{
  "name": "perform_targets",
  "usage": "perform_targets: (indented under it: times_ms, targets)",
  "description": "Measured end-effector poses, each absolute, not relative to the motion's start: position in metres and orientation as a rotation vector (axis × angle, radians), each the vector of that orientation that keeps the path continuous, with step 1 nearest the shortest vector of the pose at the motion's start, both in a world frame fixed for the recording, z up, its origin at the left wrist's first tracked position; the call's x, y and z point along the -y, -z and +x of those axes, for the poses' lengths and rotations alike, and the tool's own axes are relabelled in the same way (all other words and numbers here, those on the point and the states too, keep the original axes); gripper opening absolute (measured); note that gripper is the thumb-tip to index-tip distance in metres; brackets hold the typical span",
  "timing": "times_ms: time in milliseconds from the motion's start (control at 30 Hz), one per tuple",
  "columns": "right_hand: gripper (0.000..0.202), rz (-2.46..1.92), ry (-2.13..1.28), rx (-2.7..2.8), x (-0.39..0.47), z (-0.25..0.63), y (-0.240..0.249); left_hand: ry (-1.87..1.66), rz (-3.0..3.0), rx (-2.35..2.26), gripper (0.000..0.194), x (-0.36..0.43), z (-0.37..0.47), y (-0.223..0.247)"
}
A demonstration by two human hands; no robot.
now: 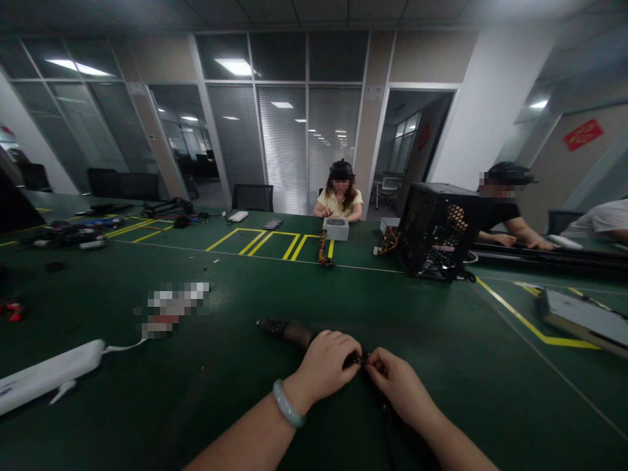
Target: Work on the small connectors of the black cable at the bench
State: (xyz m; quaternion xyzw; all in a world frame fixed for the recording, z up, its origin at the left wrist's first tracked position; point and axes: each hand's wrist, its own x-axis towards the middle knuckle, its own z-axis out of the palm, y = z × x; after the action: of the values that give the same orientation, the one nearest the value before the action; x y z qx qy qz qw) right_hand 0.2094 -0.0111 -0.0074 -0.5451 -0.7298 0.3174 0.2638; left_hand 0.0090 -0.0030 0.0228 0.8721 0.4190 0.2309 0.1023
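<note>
A dark electric screwdriver (289, 332) lies on its side low over the green table, its narrow tip pointing left. Wrapped round its rear part is my left hand (328, 361), with a pale green bangle on the wrist. My right hand (396, 379) is closed in a pinch on a black cable (384, 407) at the screwdriver's back end. Fingertips of both hands nearly meet there. The joint between cable and tool is mostly covered by my fingers, so whether they are connected cannot be seen. From the right hand the cable runs down toward the table's near edge.
On the green table (235, 405), a white power strip (53, 376) lies left. A black computer case (444, 229) stands right, near a grey metal box (589, 317). Opposite, a person (343, 196) handles a power supply (335, 228). Another person (510, 216) works at right.
</note>
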Motion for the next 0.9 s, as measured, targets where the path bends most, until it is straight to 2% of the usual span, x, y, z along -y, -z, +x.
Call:
perform_targets:
  times_ms: [300,533,733,900]
  targets:
    - [0.01,-1.479,-0.858,1.983,0.0103,0.2102,0.0089,-0.661,2.6,-1.217,0.007,0.0023,0.009,-0.0229]
    - [0.01,-1.491,-0.848,1.978,0.01,0.2099,0.0099,-0.664,2.566,-1.266,0.015,0.0028,0.0095,-0.0222]
    - [0.01,-1.48,-0.856,1.982,0.0093,0.2105,0.0113,-0.659,2.593,-1.24,0.006,0.0022,0.0088,-0.0226]
    - [0.01,-1.483,-0.841,1.985,0.0087,0.2117,0.0131,-0.628,2.625,-1.228,0.012,0.0007,0.0095,-0.0197]
